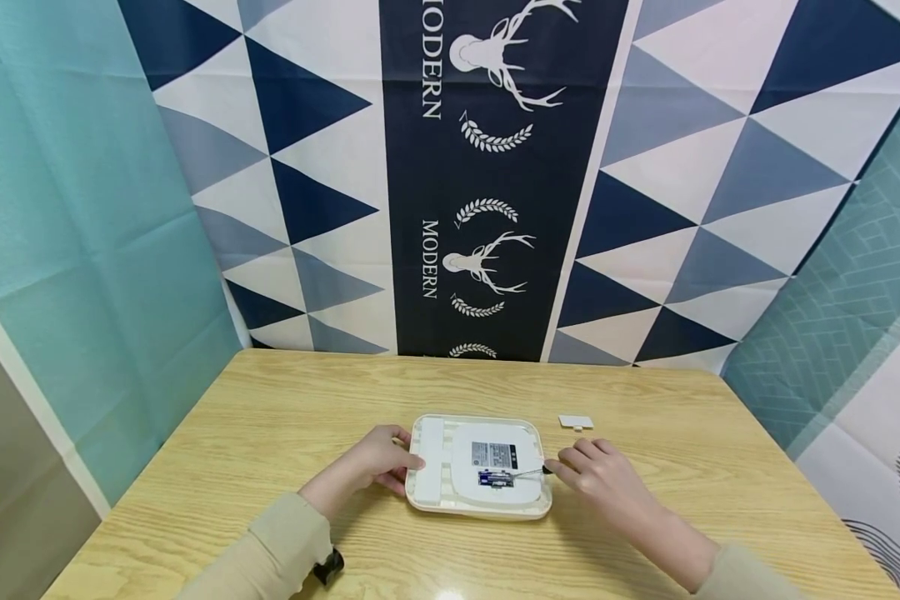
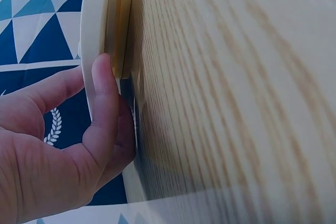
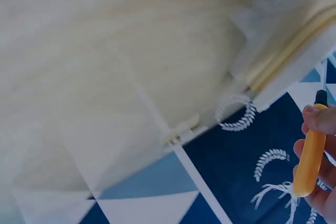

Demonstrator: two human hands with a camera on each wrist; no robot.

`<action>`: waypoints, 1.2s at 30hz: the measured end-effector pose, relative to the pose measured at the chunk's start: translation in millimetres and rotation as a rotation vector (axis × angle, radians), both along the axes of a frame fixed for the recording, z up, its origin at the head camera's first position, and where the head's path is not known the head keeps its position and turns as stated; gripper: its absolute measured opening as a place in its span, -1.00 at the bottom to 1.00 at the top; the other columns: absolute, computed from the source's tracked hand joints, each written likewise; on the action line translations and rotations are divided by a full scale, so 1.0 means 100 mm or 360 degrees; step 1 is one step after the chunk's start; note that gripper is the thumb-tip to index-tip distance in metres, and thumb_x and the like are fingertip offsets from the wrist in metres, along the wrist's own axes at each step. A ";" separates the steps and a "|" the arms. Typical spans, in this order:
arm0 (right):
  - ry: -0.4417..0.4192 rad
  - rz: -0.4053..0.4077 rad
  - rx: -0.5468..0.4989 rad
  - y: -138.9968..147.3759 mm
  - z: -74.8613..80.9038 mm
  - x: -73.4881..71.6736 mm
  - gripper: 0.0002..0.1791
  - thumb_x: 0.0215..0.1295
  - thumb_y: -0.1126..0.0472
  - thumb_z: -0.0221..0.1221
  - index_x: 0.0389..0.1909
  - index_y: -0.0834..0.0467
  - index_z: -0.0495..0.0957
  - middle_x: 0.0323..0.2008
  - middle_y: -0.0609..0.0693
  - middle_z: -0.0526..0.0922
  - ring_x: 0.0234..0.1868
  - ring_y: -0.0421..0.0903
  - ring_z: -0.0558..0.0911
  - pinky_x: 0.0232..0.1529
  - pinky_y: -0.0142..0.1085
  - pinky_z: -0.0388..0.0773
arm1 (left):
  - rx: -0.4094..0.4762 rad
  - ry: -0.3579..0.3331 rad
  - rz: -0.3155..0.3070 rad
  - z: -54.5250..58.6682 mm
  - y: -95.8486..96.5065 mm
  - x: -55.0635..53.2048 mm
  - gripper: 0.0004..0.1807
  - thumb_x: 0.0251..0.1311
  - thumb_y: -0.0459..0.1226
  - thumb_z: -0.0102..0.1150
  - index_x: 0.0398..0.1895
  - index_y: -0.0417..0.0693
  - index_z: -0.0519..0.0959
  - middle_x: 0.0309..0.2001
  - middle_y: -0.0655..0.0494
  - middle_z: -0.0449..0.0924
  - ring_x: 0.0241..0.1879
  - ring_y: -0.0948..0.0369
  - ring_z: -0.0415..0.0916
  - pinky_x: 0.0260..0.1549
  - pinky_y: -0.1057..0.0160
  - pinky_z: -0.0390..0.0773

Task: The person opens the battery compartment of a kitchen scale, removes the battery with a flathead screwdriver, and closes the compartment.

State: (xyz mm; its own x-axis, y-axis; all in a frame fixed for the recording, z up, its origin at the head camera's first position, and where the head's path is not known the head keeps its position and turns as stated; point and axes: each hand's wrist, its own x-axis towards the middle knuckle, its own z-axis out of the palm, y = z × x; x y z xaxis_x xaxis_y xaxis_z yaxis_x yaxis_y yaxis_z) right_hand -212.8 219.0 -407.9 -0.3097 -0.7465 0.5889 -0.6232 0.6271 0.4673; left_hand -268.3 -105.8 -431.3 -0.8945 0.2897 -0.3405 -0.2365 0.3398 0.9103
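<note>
A flat white device (image 1: 433,475) with rounded corners lies on the table, label side up. Below its grey label, an uncovered compartment holds a blue battery (image 1: 492,478). My left hand (image 1: 382,457) grips the device's left end, thumb on top and fingers at the edge; the left wrist view shows the fingers (image 2: 107,93) against its rim. At the other side, my right hand (image 1: 596,477) holds a screwdriver (image 3: 310,163) by its yellow handle. The thin metal shaft reaches over the device, its tip at the battery compartment. A small white cover (image 1: 575,422) with a tab lies behind the right hand.
The wooden table (image 1: 292,400) extends around the device on all sides. Patterned cloth (image 1: 330,167) with triangles and deer heads hangs along the back edge, and teal cloth (image 1: 82,208) hangs at the left. A small black object (image 1: 328,567) sits by the left sleeve.
</note>
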 end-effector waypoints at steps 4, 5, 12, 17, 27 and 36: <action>-0.0017 -0.0017 -0.0094 0.04 -0.10 -0.02 -0.71 -0.05 0.28 -0.06 -0.42 0.09 0.64 -0.53 -0.07 0.59 -0.49 -0.09 0.50 -0.58 -0.26 0.43 | 0.0006 -0.0006 -0.0002 0.01 -0.01 0.00 -0.51 -0.04 -0.36 0.26 -0.02 -0.25 0.31 -0.48 -0.11 0.57 -0.62 0.16 0.53 -0.64 0.19 0.62; -0.0026 -0.0024 -0.0114 0.05 -0.12 -0.02 -0.71 -0.04 0.27 -0.06 -0.43 0.09 0.64 -0.53 -0.07 0.60 -0.50 -0.10 0.50 -0.61 -0.28 0.43 | 0.0007 -0.0007 -0.0003 0.01 -0.01 -0.01 -0.51 -0.04 -0.36 0.26 -0.03 -0.25 0.31 -0.47 -0.11 0.57 -0.62 0.16 0.53 -0.64 0.19 0.62; -0.0143 -0.0107 -0.0212 0.06 -0.23 -0.02 -0.80 -0.10 0.28 0.10 -0.42 0.08 0.64 -0.53 -0.08 0.62 -0.53 -0.15 0.52 -0.66 -0.34 0.51 | -0.0008 -0.0012 0.0001 0.01 -0.01 -0.01 -0.52 -0.04 -0.36 0.26 -0.04 -0.24 0.32 -0.48 -0.11 0.57 -0.62 0.16 0.53 -0.64 0.19 0.62; -0.0177 -0.0148 -0.0235 0.07 -0.30 0.00 -0.73 -0.25 0.34 0.18 -0.40 0.09 0.61 -0.52 -0.09 0.60 -0.54 -0.15 0.51 -0.75 -0.34 0.45 | -0.0013 -0.0026 0.0002 0.02 0.00 -0.01 -0.53 -0.04 -0.37 0.26 -0.04 -0.24 0.32 -0.48 -0.11 0.57 -0.61 0.15 0.53 -0.64 0.19 0.62; -0.0241 -0.0261 -0.0210 0.06 -0.31 0.02 -0.75 -0.12 0.31 0.05 -0.35 0.09 0.56 -0.49 -0.07 0.59 -0.54 -0.14 0.50 -0.83 -0.36 0.35 | -0.0021 -0.0025 0.0004 0.01 -0.01 -0.02 -0.51 -0.04 -0.36 0.27 -0.02 -0.24 0.32 -0.48 -0.12 0.58 -0.60 0.14 0.55 -0.63 0.17 0.63; -0.0264 -0.0308 -0.0128 0.06 -0.27 0.02 -0.77 -0.07 0.32 0.02 -0.32 0.10 0.52 -0.47 -0.08 0.54 -0.52 -0.14 0.44 -0.79 -0.37 0.36 | -0.0002 -0.0029 -0.0015 0.02 -0.01 -0.02 -0.50 -0.05 -0.38 0.26 -0.01 -0.26 0.30 -0.47 -0.13 0.58 -0.60 0.14 0.56 -0.62 0.16 0.63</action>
